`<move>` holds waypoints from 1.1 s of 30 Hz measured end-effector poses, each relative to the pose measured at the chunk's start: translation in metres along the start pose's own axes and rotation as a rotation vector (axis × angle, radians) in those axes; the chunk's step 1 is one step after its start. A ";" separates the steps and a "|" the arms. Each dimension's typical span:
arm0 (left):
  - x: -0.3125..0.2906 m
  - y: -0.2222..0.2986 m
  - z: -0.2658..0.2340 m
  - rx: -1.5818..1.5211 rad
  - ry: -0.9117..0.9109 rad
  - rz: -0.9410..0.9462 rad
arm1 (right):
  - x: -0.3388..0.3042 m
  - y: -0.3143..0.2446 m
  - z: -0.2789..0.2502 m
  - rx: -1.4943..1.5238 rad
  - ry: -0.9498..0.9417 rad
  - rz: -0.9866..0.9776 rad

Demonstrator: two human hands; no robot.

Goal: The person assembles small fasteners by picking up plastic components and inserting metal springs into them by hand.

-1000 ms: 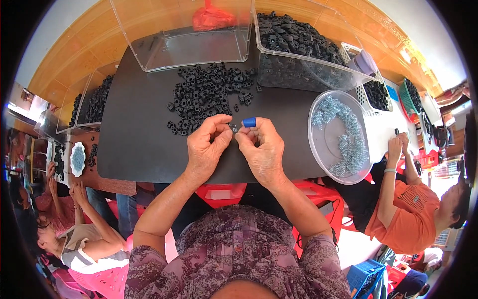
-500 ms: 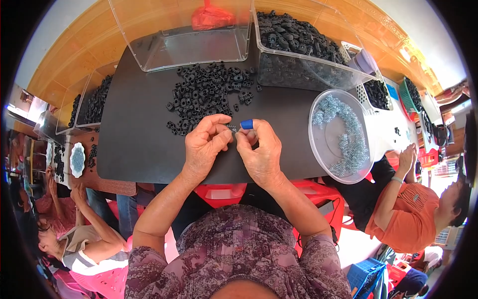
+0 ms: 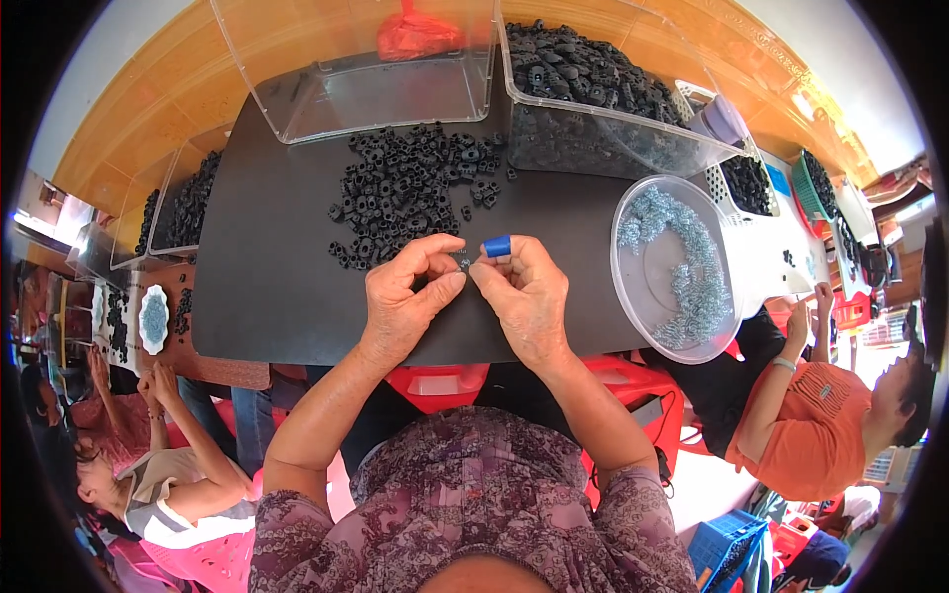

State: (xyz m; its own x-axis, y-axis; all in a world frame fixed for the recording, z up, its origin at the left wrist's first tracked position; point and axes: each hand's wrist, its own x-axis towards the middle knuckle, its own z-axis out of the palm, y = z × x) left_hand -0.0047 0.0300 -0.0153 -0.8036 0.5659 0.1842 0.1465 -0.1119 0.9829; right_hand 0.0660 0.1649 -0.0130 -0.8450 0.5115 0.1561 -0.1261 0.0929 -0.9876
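Note:
My left hand [image 3: 400,296] and my right hand [image 3: 524,296] face each other above the near part of the dark table. A few tiny silvery coils, which look like metal springs [image 3: 464,261], show at my left fingertips. My left fingers are curled round them. A blue wrap [image 3: 496,246] covers a finger of my right hand. That hand is closed in a pinch beside the springs; whatever it holds is hidden. Just beyond my hands lies a loose heap of small black plastic parts [image 3: 410,193]. A round clear tray [image 3: 647,321] to the right holds many similar springs [image 3: 697,287].
A clear bin [image 3: 613,124] full of black parts stands at the back right, beside another clear bin [image 3: 386,124] at the back left. A red bag [image 3: 420,38] is behind them. Co-workers sit at both sides, one in an orange shirt [image 3: 816,425] at right.
My fingertips have drawn slightly apart, the right hand shifting a little to the right. The small springs between them show more clearly. The co-worker at right has raised a hand.

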 end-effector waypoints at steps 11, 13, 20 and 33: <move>0.006 0.001 -0.005 -0.299 -0.040 -0.156 | -0.003 -0.001 0.003 -0.107 0.014 -0.208; 0.005 0.001 -0.007 -0.277 -0.069 -0.169 | -0.003 -0.002 0.003 -0.111 0.012 -0.217; 0.001 -0.005 0.002 0.006 0.015 0.087 | -0.003 -0.009 -0.004 -0.005 -0.052 -0.030; 0.003 0.001 0.001 -0.204 -0.080 -0.052 | -0.004 -0.009 -0.002 0.206 -0.025 0.071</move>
State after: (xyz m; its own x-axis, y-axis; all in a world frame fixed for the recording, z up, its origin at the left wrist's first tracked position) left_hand -0.0067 0.0327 -0.0138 -0.7573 0.6376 0.1415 -0.0200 -0.2392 0.9708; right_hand 0.0713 0.1633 -0.0051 -0.8679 0.4889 0.0878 -0.1672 -0.1210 -0.9785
